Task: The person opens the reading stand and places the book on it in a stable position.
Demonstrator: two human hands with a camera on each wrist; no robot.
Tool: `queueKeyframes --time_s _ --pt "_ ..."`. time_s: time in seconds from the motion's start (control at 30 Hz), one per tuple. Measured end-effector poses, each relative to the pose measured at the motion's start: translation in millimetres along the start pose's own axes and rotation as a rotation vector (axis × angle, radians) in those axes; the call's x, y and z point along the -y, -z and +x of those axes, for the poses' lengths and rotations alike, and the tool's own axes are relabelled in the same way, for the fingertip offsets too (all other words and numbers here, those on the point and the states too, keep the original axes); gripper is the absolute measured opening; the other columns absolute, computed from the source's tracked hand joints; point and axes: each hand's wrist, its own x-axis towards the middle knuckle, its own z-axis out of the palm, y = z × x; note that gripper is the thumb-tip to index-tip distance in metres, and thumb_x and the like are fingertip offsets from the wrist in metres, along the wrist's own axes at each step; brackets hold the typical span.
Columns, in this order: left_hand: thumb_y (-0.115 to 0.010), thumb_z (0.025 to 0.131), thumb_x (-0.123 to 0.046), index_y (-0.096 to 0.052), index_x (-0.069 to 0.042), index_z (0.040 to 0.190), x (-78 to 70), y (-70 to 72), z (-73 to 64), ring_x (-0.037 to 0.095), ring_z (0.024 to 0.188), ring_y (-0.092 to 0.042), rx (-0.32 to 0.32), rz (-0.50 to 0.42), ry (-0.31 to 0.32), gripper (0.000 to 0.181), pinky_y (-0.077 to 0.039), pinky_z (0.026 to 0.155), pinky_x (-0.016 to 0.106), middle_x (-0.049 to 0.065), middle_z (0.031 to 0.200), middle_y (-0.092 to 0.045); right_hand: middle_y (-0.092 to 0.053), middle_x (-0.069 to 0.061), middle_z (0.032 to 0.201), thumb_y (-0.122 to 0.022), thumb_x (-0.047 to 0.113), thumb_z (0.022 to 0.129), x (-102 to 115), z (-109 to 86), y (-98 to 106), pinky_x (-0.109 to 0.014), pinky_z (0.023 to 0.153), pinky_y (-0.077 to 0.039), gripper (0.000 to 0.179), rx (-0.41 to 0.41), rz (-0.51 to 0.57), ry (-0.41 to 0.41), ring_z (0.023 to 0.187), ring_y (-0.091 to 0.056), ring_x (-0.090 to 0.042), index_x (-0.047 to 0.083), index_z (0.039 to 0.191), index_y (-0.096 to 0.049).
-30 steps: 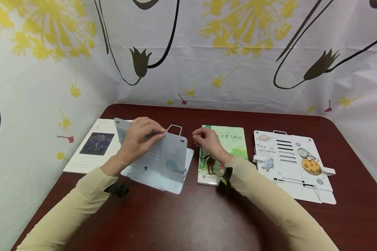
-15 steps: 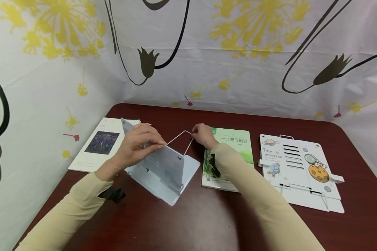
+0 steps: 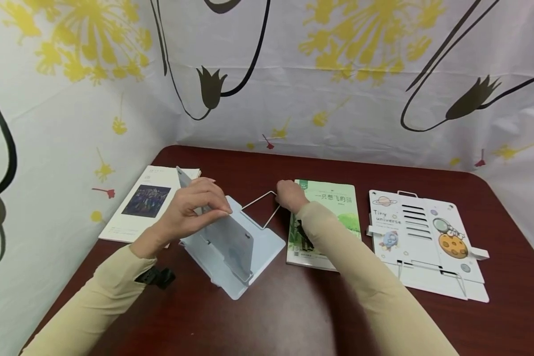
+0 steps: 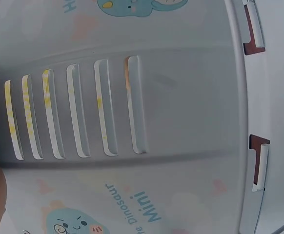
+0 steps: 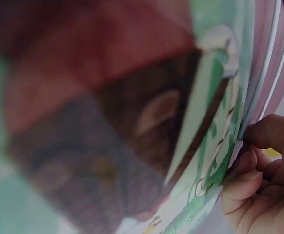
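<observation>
A pale blue-grey book stand stands on the table, its back panel (image 3: 231, 244) tilted up over its base plate (image 3: 269, 242). At the panel's top edge, my left hand (image 3: 191, 207) pinches between thumb and fingers. The left wrist view shows the panel's slots and dinosaur print (image 4: 73, 222) up close. Behind the panel, a bent wire support (image 3: 258, 199) swings out from the base. My right hand (image 3: 290, 195) pinches its far end, fingers curled, beside the green book (image 3: 335, 193). In the right wrist view, the thumb and fingers of that hand (image 5: 266, 180) meet near the book's edge.
A white book with a dark picture (image 3: 133, 222) lies at the left, partly behind the stand. At the right a second, white stand with space drawings (image 3: 418, 237) lies flat. A patterned cloth (image 3: 249, 113) hangs behind the dark red table (image 3: 267, 321).
My right hand has moved left to the wire and taken hold of it, drawing it outward from the panel. The stand has turned, and its panel now leans with its base more exposed behind.
</observation>
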Motion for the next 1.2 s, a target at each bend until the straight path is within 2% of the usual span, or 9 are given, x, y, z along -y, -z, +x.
queueKeyframes --time_s 0.17,0.33,0.47,0.67,0.77,0.9,1.0,1.1,1.2 --pt "-0.063 0.09 -0.024 -0.07 -0.004 0.083 0.5 0.5 -1.4 0.014 0.084 -0.058 -0.007 0.013 -0.01 0.023 -0.039 0.098 0.028 0.006 0.082 -0.066 -0.06 -0.021 0.095 -0.053 0.007 0.09 -3 -5.2 3 -0.042 0.073 -0.051 0.016 -0.024 0.018 0.013 0.086 -0.06 -0.032 -0.007 0.097 -0.059" --pt "-0.063 0.09 -0.025 -0.072 -0.003 0.085 2.4 3.4 -2.1 0.016 0.09 -0.058 -0.023 0.07 0.002 0.024 -0.036 0.106 0.033 0.007 0.086 -0.065 -0.056 -0.02 0.089 -0.051 0.005 0.09 -8 -13.6 10 -0.037 0.063 -0.049 0.013 -0.068 0.088 0.019 0.075 -0.057 -0.028 -0.006 0.095 -0.054" --pt "-0.063 0.089 -0.026 -0.073 -0.003 0.087 4.0 8.1 -3.5 0.018 0.095 -0.059 -0.052 0.125 0.026 0.025 -0.038 0.105 0.035 0.009 0.088 -0.066 -0.052 -0.014 0.081 -0.047 0.003 0.091 -15 -23.8 14 -0.031 0.056 -0.041 0.007 -0.11 0.187 0.033 0.063 -0.05 -0.021 -0.002 0.089 -0.051" --pt "-0.062 0.09 -0.028 -0.074 -0.002 0.09 9.1 16.8 -7.8 0.02 0.102 -0.061 -0.073 0.15 0.068 0.029 -0.041 0.102 0.033 0.012 0.091 -0.069 -0.049 -0.007 0.066 -0.043 0.004 0.092 -25 -42.7 18 -0.029 0.055 -0.036 0.014 -0.175 0.439 0.044 0.054 -0.042 -0.016 0.002 0.081 -0.05" --pt "-0.062 0.09 -0.029 -0.074 -0.002 0.089 12.8 21.8 -10.1 0.018 0.106 -0.061 -0.07 0.109 0.102 0.029 -0.043 0.099 0.03 0.011 0.092 -0.069 -0.053 -0.009 0.064 -0.042 0.007 0.095 -31 -51.8 18 -0.03 0.055 -0.039 0.019 -0.185 0.552 0.029 0.052 -0.048 -0.017 0.003 0.078 -0.052" --pt "-0.064 0.089 -0.025 -0.073 -0.002 0.086 18.2 28.5 -13.1 0.017 0.107 -0.06 -0.067 -0.004 0.139 0.025 -0.044 0.096 0.029 0.008 0.092 -0.07 -0.06 -0.013 0.072 -0.042 0.012 0.098 -37 -63.9 16 -0.031 0.06 -0.049 0.019 -0.184 0.706 -0.028 0.06 -0.06 -0.022 0.001 0.089 -0.055" --pt "-0.065 0.089 -0.02 -0.073 -0.002 0.084 20.3 33.2 -14.0 0.017 0.108 -0.059 -0.065 -0.095 0.165 0.021 -0.043 0.097 0.031 0.003 0.093 -0.069 -0.063 -0.016 0.084 -0.047 0.014 0.098 -35 -71.6 13 -0.036 0.068 -0.056 0.02 -0.16 0.89 -0.053 0.068 -0.065 -0.022 -0.003 0.102 -0.056" --pt "-0.066 0.088 -0.018 -0.072 -0.001 0.083 20.9 37.0 -13.3 0.017 0.108 -0.059 -0.061 -0.156 0.183 0.019 -0.042 0.098 0.031 0.0 0.094 -0.069 -0.064 -0.021 0.095 -0.054 0.01 0.095 -28 -78.0 7 -0.037 0.071 -0.057 0.019 -0.105 1.018 -0.018 0.07 -0.066 -0.016 -0.007 0.102 -0.059" --pt "-0.066 0.088 -0.017 -0.072 -0.001 0.082 21.7 40.0 -14.4 0.016 0.106 -0.059 -0.057 -0.182 0.197 0.019 -0.041 0.099 0.031 -0.002 0.094 -0.068 -0.064 -0.024 0.098 -0.057 0.002 0.092 -20 -83.5 -2 -0.034 0.07 -0.057 0.014 -0.035 1.04 0.027 0.069 -0.066 -0.012 -0.01 0.097 -0.06"
